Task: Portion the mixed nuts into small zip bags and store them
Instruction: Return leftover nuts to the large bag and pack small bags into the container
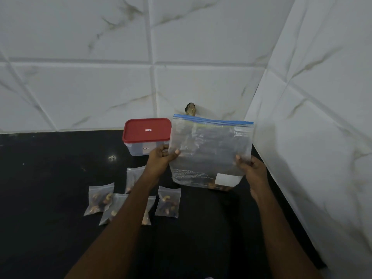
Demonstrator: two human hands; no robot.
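Far left, on the black counter (50, 198), several small bags (99, 199) of nuts, lying flat, close together, some partly hidden under the left forearm. Behind them, near the wall, a tub (147, 146) with its red lid on. Next, left hand (161, 158) pinching the left edge of the big bag (211, 154), thumb in front, fingers behind. Between the hands, held upright just above the counter: thin, limp, slick film, nearly empty, a few nuts (219, 187) at the bottom, so probably very light. Apt to fold or slip; best taken at the side edges or the stiffer zip strip. At right, right hand (251, 168) pinching the right edge likewise.
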